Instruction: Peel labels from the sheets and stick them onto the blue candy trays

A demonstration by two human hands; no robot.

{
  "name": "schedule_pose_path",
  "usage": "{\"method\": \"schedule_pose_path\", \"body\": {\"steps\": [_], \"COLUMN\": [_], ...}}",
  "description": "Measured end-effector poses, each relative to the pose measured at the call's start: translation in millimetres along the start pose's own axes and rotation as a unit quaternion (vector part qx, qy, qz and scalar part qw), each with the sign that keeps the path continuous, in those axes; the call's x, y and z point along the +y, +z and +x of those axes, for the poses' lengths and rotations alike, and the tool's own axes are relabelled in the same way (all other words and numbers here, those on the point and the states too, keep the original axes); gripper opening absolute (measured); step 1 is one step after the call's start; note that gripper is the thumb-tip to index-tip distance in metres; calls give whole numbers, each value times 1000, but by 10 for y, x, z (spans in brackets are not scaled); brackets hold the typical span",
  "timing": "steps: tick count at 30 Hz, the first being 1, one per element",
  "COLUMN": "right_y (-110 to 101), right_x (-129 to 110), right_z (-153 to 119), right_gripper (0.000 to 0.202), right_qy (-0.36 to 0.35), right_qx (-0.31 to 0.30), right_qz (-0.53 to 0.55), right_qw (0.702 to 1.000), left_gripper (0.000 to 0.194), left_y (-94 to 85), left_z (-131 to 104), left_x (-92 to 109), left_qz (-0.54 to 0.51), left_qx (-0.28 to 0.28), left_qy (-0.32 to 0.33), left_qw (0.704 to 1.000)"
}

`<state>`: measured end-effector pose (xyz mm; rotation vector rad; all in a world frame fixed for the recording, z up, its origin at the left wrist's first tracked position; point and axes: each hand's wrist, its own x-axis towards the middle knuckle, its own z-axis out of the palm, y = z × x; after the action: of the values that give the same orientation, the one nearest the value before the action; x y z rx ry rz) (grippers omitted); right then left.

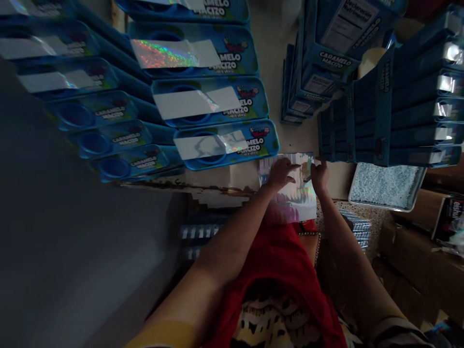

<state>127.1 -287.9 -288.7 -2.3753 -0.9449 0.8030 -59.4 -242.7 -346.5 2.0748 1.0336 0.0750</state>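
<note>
Left grip [280,174] spread, shiny sheet [299,208] beneath; right grip [319,178] at sheet's right edge, pinch unclear.

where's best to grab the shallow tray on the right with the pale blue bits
Likely the near rim of the tray, from the person's side: blue boxes crowd its far edge. It is shallow and filled with loose pale bits, so hold it level.
</note>
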Motion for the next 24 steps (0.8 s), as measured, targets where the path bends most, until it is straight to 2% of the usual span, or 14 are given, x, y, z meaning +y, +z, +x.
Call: {"method": "schedule_pose_path", "body": {"steps": [2,5,10,17,24], "right_y": [-12,3,42,-14,-46], "right_x": [-36,-82,-147,-234,-229], "right_z": [16,82,197,225,211], "right_gripper": [40,43,42,45,45], "right_qy": [-36,-67,-107,-119,-109], "right_qx": [-7,-25,-54,-75,-89], "right_qz": [-160,-259,-307,-369,-390], "right_qw": [986,963,944,919,910], "left_gripper": [72,72,74,76,74], "left_y": [-9,-10,13,18,3], "left_z": [-1,-1,-1,-5,-1], "left_x": [2,-7,-24,-24,-7], "left_qz": [0,2,6,2,-9], "left_qx": [-5,-5,4,1,11], "left_qy": [0,9,16,13,14], "left_qw": [1000,1000,1000,1000,1000]}}
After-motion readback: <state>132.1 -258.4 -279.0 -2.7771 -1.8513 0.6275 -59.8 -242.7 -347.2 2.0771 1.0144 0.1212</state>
